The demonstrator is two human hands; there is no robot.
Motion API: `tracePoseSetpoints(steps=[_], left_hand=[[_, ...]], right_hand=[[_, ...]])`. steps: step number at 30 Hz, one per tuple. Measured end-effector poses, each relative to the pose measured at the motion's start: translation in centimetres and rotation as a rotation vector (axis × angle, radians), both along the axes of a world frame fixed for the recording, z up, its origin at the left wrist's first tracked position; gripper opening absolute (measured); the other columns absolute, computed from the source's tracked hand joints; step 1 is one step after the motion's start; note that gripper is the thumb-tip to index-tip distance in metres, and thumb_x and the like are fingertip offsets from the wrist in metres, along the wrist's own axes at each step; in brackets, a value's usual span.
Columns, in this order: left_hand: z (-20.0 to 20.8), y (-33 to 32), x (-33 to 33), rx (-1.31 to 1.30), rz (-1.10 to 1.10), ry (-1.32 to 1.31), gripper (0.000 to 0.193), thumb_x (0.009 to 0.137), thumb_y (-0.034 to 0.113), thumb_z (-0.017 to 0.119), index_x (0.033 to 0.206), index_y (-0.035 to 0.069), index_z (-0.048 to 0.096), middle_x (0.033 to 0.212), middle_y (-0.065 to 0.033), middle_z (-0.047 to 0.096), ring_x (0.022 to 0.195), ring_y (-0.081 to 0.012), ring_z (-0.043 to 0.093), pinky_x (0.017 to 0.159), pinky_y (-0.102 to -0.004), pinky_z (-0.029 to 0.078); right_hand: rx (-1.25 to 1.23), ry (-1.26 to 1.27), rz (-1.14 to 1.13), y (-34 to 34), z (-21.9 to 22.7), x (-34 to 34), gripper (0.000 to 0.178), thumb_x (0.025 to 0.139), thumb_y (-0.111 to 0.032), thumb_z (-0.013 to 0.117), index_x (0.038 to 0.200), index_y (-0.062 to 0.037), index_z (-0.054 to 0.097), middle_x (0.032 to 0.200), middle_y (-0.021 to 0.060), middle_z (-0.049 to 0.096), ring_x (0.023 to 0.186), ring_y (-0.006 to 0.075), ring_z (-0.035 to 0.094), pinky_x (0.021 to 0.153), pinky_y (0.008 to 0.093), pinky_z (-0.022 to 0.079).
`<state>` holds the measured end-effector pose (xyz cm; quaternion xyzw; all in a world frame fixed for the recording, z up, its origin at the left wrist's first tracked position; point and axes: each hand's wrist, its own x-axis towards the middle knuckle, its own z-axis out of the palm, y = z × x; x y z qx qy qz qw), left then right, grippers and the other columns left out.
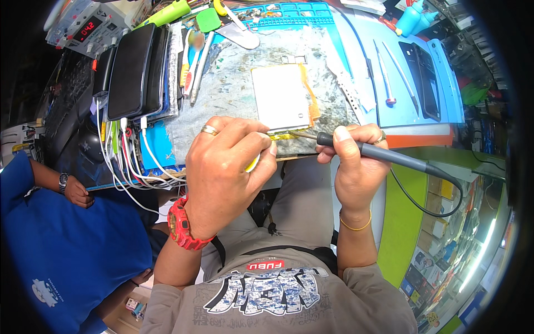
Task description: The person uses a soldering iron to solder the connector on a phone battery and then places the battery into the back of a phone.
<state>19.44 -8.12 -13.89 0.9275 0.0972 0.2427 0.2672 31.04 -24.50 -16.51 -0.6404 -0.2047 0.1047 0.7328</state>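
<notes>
A flat silver-white battery pack (281, 97) with orange-yellow tape along its right edge lies on a stained grey work mat (228, 83). My right hand (359, 167) is closed around the dark grip of a soldering iron (378, 152). The iron's metal tip points left and meets the strip at the pack's near edge. Across from it, my left hand (228, 161) is closed, its fingertips at that same edge. A small yellow round thing (253, 162) shows between its thumb and fingers; what the fingertips pinch is hidden.
Stacked dark phones (134, 72) and white charging cables (150, 147) stand at the left, near a power supply (92, 28). Brushes (192, 67) lie beside them. Right: screwdriver (385, 78), phone (421, 80) on a blue mat. The iron's cable (459, 195) loops right. A co-worker's hand (78, 192) is at left.
</notes>
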Motion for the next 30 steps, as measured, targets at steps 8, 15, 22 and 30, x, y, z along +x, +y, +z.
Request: tracePoseSetpoints(steps=[8,15,22,30], left_hand=[[0.12,-0.16,0.15,-0.001,0.018,0.014,0.007,0.079,0.004,0.076,0.08,0.004,0.069,0.092,-0.0083,0.072,0.086,-0.0278,0.064,0.078,-0.0387,0.049],[0.27,-0.17,0.3,0.006,0.025,0.013,0.007,0.079,0.005,0.077,0.081,0.005,0.07,0.091,-0.0072,0.071,0.085,-0.0275,0.063,0.076,-0.0386,0.05],[0.43,-0.36,0.43,0.014,0.036,0.032,0.006,0.079,0.005,0.077,0.081,0.005,0.071,0.091,-0.0071,0.071,0.084,-0.0274,0.063,0.075,-0.0382,0.049],[0.54,-0.53,0.55,0.01,0.051,0.055,0.006,0.079,0.005,0.077,0.081,0.005,0.072,0.091,-0.0068,0.07,0.084,-0.0272,0.063,0.075,-0.0379,0.049]], right_hand=[[0.116,0.084,-0.018,-0.21,-0.26,0.22,0.016,0.096,-0.004,0.068,0.089,-0.0009,0.054,0.075,0.0103,0.066,0.062,0.0127,0.068,0.056,0.0243,0.058],[0.027,0.019,-0.005,-0.26,-0.16,0.19,0.016,0.096,-0.004,0.064,0.088,-0.0013,0.05,0.075,0.0146,0.064,0.057,0.0188,0.068,0.055,0.0296,0.058],[0.033,0.017,-0.01,-0.22,-0.2,0.15,0.016,0.096,-0.004,0.065,0.089,-0.001,0.051,0.076,0.0146,0.065,0.058,0.0186,0.068,0.056,0.029,0.058],[0.025,0.014,0.003,-0.21,-0.11,0.13,0.014,0.096,-0.003,0.064,0.089,-0.0008,0.052,0.077,0.0146,0.065,0.059,0.0179,0.068,0.056,0.0284,0.058]])
